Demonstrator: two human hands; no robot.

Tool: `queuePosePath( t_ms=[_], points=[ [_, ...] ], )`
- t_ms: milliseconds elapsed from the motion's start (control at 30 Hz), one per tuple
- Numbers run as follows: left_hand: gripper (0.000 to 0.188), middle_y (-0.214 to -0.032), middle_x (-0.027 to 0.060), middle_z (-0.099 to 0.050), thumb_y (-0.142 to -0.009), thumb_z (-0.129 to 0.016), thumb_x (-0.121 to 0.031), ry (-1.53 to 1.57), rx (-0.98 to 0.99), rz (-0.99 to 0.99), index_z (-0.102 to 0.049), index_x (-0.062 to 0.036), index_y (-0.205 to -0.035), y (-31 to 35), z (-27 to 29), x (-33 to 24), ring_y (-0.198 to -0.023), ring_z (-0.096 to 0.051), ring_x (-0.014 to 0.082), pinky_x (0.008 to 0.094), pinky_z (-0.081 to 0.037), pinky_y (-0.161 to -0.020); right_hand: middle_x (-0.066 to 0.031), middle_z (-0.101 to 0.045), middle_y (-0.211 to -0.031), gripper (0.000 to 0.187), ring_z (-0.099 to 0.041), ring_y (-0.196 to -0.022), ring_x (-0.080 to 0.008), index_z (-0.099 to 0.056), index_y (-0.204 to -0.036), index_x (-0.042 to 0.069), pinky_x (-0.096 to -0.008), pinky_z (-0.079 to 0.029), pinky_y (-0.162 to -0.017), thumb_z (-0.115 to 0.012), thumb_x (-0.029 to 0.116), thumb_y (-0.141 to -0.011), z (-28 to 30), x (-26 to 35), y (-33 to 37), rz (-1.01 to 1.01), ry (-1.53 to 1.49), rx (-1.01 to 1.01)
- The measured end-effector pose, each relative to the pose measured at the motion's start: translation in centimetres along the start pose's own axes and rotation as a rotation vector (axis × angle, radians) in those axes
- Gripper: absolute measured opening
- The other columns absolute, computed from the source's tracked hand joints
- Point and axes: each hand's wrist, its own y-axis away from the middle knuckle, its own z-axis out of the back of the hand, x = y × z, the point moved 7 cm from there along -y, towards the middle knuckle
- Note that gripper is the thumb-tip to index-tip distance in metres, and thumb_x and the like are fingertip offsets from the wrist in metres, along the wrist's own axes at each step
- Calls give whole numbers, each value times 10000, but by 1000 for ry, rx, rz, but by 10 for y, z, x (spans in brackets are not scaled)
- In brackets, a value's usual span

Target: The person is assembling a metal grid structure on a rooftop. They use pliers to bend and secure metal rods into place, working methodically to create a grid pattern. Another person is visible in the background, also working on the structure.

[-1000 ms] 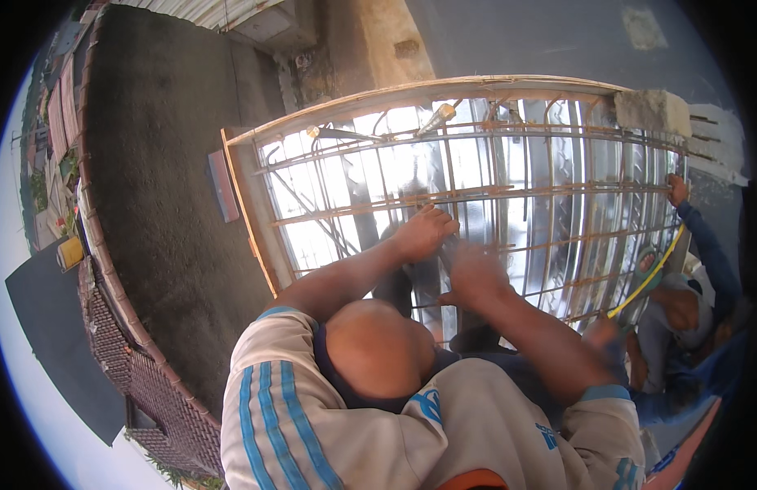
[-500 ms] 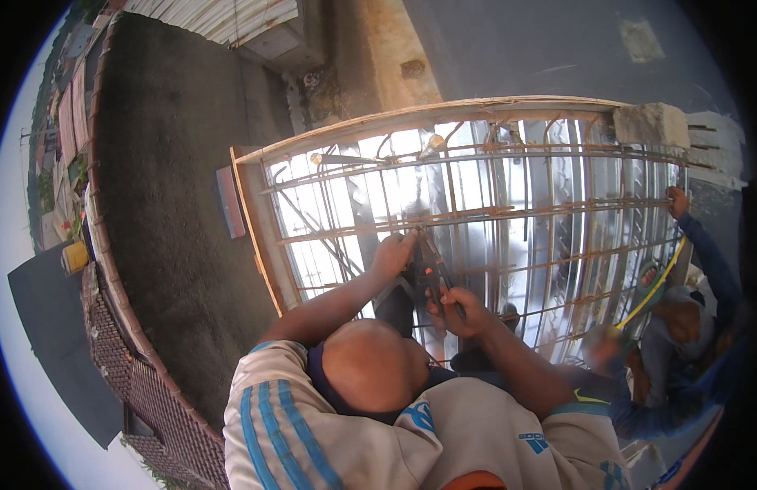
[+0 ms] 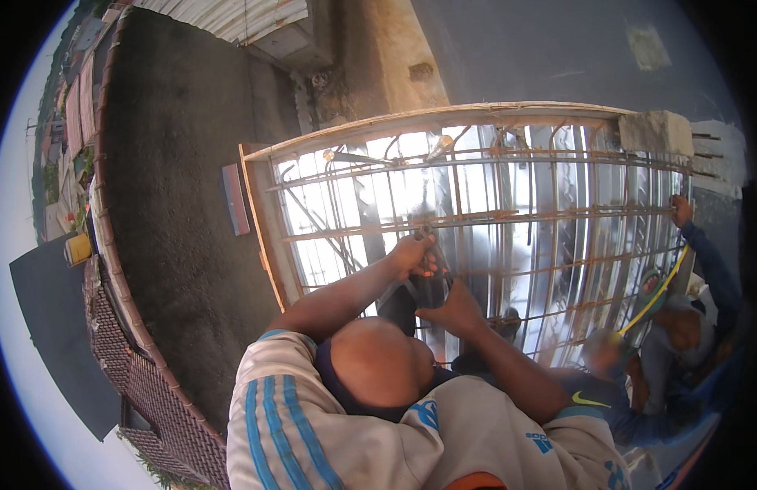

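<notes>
My left hand point(image 3: 411, 255) is closed by a rusty reinforcing bar point(image 3: 484, 219) of the steel grid. Its fingertips pinch at the bar, and what is between them is too small to name. Close below, dark pincers point(image 3: 435, 268) with orange marks point up toward the same bar. My right hand point(image 3: 457, 307) is round the lower part of their handles, with the thumb out to the left. The fingers partly cover the tool, and its jaws are hard to make out against the dark background.
Shiny ribbed metal sheeting point(image 3: 475, 180) lies under the bars, bordered by a timber board point(image 3: 444, 112). A concrete block point(image 3: 656, 133) sits at the far right corner. At right a co-worker's hand point(image 3: 681, 211) touches the grid's end, near a yellow strip point(image 3: 652, 291). A tiled roof edge point(image 3: 109, 204) runs left.
My right hand has shifted up along the pincers, and its thumb now sticks out to the left. The pincers' handles are less visible. My left hand stays at the bar.
</notes>
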Motion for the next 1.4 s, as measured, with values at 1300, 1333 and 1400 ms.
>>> queuePosePath(
  t_ms=[1300, 1333, 1400],
  points=[
    [457, -1224, 175, -585, -897, -593, -302, -953, 88, -457, -535, -37, -1265, -27, -20, 10, -1115, -571, 295, 381, -462, -931, -265, -315, -1389, 568, -279, -1327, -469, -379, -1318, 52, -552, -322, -1053, -610, 87, -800, 13, -132, -22, 69, 479, -14],
    [451, -1206, 164, -594, -894, -596, -295, -944, 80, -449, -537, -43, -1264, -28, -19, 9, -1087, -583, 285, 375, -465, -922, -266, -308, -1394, 521, -275, -1332, -463, -404, -1282, 44, -551, -318, -1057, -619, 109, -812, 15, -128, -22, 73, 488, -16],
    [442, -1171, 145, -606, -890, -595, -275, -888, 84, -406, -534, -57, -1270, -30, -15, 10, -1032, -598, 263, 364, -470, -906, -245, -327, -1393, 390, -290, -1335, -426, -455, -1186, 33, -554, -327, -1040, -605, 186, -859, 19, -121, -17, 82, 341, 16]
  ],
)
